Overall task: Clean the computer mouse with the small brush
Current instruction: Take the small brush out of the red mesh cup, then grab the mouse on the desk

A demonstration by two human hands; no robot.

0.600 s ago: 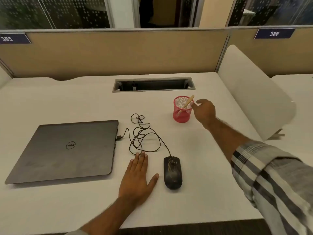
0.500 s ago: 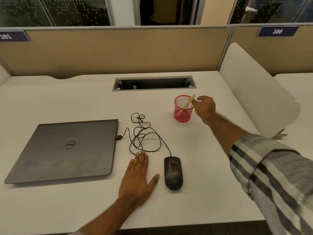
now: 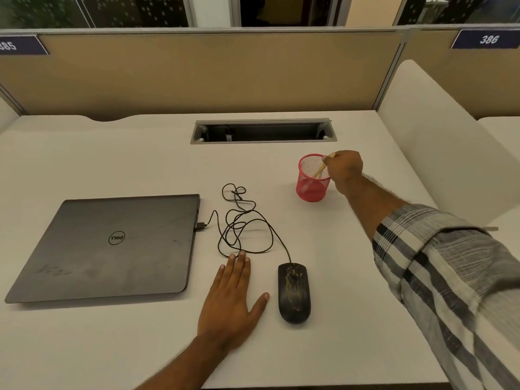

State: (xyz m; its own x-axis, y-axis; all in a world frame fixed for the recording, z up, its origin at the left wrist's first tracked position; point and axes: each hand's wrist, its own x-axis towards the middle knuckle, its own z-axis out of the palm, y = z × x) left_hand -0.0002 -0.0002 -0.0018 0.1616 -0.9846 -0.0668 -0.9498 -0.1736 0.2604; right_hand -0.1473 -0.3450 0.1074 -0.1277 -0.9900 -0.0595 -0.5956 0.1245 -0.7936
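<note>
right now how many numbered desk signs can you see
2. One sign reading 386 sits on the partition at upper right; the other sign, cut off by the left edge, shows 385 at upper left. More may lie outside the view.

brush (image 3: 320, 170) bristles hidden inside red mesh cup (image 3: 311, 190)

My right hand (image 3: 344, 167) is stretched far forward, arm nearly straight, fingers pinched around the wooden brush handle (image 3: 323, 165). My left hand (image 3: 232, 299) lies flat, palm down, just left of the mouse (image 3: 294, 294), fingers together pointing forward, thumb splayed toward it without touching.
</note>
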